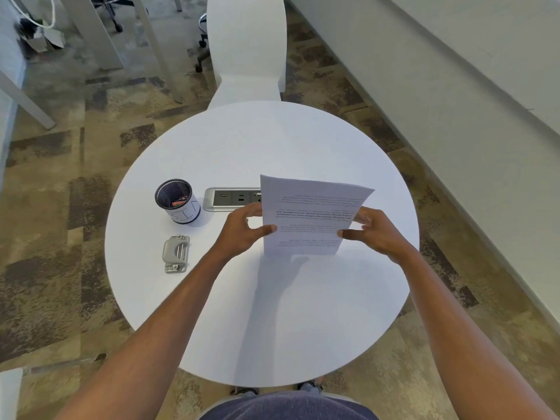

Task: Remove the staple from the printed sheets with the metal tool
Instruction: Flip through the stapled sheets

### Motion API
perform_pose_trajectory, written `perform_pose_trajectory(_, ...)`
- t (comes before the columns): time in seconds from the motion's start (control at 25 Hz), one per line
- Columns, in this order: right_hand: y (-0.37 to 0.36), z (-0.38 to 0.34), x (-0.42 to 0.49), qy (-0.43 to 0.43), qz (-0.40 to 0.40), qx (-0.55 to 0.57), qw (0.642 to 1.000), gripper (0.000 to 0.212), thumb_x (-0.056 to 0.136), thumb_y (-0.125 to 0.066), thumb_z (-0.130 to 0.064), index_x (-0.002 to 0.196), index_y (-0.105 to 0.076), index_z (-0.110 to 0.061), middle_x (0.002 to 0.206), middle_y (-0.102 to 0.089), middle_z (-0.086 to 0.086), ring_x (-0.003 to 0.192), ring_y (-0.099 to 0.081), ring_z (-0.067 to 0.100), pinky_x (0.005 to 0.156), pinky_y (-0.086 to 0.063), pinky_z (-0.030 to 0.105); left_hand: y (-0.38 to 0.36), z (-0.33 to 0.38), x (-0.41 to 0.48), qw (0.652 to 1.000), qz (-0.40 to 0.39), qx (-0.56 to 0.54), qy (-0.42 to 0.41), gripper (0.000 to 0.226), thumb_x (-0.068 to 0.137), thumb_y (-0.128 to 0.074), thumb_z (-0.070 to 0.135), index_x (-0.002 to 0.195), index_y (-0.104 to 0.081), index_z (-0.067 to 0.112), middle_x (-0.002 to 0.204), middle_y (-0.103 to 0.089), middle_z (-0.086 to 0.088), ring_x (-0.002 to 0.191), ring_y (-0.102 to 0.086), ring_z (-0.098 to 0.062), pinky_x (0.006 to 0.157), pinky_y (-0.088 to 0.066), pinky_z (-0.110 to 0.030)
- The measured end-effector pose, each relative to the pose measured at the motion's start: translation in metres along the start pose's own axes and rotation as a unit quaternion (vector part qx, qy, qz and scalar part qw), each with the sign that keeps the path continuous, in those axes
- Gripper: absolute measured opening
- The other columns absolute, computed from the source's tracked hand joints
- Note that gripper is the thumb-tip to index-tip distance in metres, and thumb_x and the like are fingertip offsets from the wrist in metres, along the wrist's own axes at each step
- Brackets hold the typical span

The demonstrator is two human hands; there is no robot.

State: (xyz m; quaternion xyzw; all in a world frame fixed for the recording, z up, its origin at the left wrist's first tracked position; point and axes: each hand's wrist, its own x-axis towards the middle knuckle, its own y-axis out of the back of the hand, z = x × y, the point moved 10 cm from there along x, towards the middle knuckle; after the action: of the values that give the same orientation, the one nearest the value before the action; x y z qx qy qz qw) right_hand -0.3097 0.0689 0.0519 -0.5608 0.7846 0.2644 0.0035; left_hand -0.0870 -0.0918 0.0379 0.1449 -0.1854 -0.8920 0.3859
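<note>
The printed sheets (309, 213) are held up off the round white table (242, 313), text upside down to me. My left hand (245, 230) grips their left edge, thumb on the front. My right hand (372, 230) pinches the right edge the same way. I cannot make out a staple on the paper. The grey metal tool (176, 253) lies flat on the table, well to the left of my left hand, untouched.
A black mesh cup (177, 200) with a white label stands behind the metal tool, with small items inside. A silver power-outlet panel (231, 199) is set into the table, partly hidden by the sheets. A white chair (247, 47) stands beyond the table.
</note>
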Motion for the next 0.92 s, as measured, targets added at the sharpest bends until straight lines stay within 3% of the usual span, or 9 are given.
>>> perform_pose_trajectory(0.04, 0.001, 0.0, 0.0, 0.002, 0.004, 0.004, 1.0, 0.04, 0.08, -0.079, -0.014, 0.109, -0.069, -0.04, 0.109, -0.072, -0.025, 0.11, -0.062, -0.005, 0.086, -0.045, 0.016, -0.005, -0.002, 0.0, 1.0, -0.009, 0.005, 0.001, 0.036, 0.077, -0.077, 0.024, 0.112, -0.068, 0.023, 0.108, -0.071, 0.011, 0.097, -0.059, 0.012, 0.077, -0.036, 0.0)
perform_pose_trajectory(0.12, 0.004, -0.001, 0.0, 0.005, 0.017, 0.016, 1.0, 0.034, 0.083, -0.076, -0.013, 0.108, -0.072, -0.036, 0.11, -0.075, -0.015, 0.105, -0.068, 0.006, 0.089, -0.055, 0.032, -0.011, -0.001, 0.001, 1.0, 0.002, -0.003, -0.004, 0.028, 0.083, -0.072, 0.02, 0.111, -0.07, 0.019, 0.108, -0.073, 0.006, 0.094, -0.063, 0.004, 0.079, -0.039, -0.002)
perform_pose_trajectory(0.24, 0.02, -0.013, -0.003, 0.027, 0.066, 0.024, 0.997, 0.03, 0.083, -0.075, -0.01, 0.109, -0.071, -0.025, 0.109, -0.075, -0.003, 0.101, -0.07, 0.017, 0.094, -0.055, 0.049, -0.01, 0.015, 0.004, 0.999, 0.035, -0.019, -0.034, 0.016, 0.088, -0.065, 0.012, 0.102, -0.073, 0.013, 0.098, -0.074, 0.002, 0.084, -0.067, -0.012, 0.08, -0.05, -0.02)
perform_pose_trajectory(0.4, 0.062, -0.037, -0.011, 0.053, 0.148, 0.04, 0.987, 0.055, 0.077, -0.082, -0.016, 0.127, -0.058, -0.018, 0.111, -0.069, 0.005, 0.099, -0.067, 0.021, 0.088, -0.056, 0.039, -0.002, 0.047, 0.015, 0.99, 0.037, 0.1, -0.09, 0.009, 0.086, -0.063, 0.01, 0.082, -0.071, 0.008, 0.073, -0.071, -0.002, 0.068, -0.06, -0.019, 0.068, -0.048, -0.031)
perform_pose_trajectory(0.48, 0.068, -0.05, -0.012, 0.065, 0.116, -0.025, 0.991, 0.053, 0.078, -0.082, -0.02, 0.127, -0.06, -0.019, 0.116, -0.069, 0.003, 0.103, -0.067, 0.017, 0.091, -0.054, 0.036, 0.002, 0.066, 0.019, 0.975, 0.031, 0.176, -0.129, 0.015, 0.084, -0.063, 0.009, 0.07, -0.065, 0.01, 0.055, -0.056, 0.011, 0.057, -0.05, -0.014, 0.06, -0.038, -0.028)
perform_pose_trajectory(0.6, 0.045, -0.059, -0.008, 0.058, 0.001, -0.15, 0.987, 0.038, 0.081, -0.078, -0.018, 0.118, -0.07, -0.016, 0.115, -0.072, -0.001, 0.106, -0.067, 0.015, 0.097, -0.05, 0.038, -0.003, 0.093, 0.019, 0.95, 0.005, 0.254, -0.181, 0.022, 0.083, -0.062, 0.005, 0.065, -0.064, 0.016, 0.051, -0.044, 0.018, 0.059, -0.04, -0.019, 0.063, -0.03, -0.027)
perform_pose_trajectory(0.72, 0.023, -0.057, -0.006, 0.04, -0.045, -0.222, 0.973, 0.019, 0.087, -0.07, -0.012, 0.105, -0.073, -0.006, 0.106, -0.073, 0.01, 0.1, -0.066, 0.028, 0.09, -0.054, 0.046, -0.015, 0.105, 0.014, 0.935, -0.046, 0.287, -0.203, 0.011, 0.085, -0.063, 0.011, 0.078, -0.071, 0.013, 0.062, -0.063, 0.007, 0.065, -0.047, -0.021, 0.065, -0.041, -0.031)
perform_pose_trajectory(0.8, 0.024, -0.058, -0.007, 0.034, -0.019, -0.218, 0.975, 0.016, 0.089, -0.068, -0.012, 0.098, -0.073, 0.0, 0.101, -0.071, 0.016, 0.096, -0.066, 0.033, 0.086, -0.055, 0.049, -0.014, 0.096, 0.013, 0.956, -0.105, 0.22, -0.163, 0.005, 0.084, -0.068, 0.017, 0.085, -0.071, 0.014, 0.077, -0.071, 0.003, 0.07, -0.06, -0.018, 0.069, -0.049, -0.03)
perform_pose_trajectory(0.92, 0.04, -0.055, -0.011, 0.029, 0.022, -0.168, 0.985, 0.016, 0.088, -0.07, -0.011, 0.092, -0.072, 0.005, 0.098, -0.072, 0.022, 0.094, -0.066, 0.039, 0.082, -0.053, 0.052, 0.003, 0.057, 0.005, 0.974, -0.209, 0.063, -0.055, 0.039, 0.077, -0.077, 0.017, 0.114, -0.065, 0.019, 0.105, -0.071, 0.003, 0.095, -0.066, -0.009, 0.084, -0.051, -0.019)
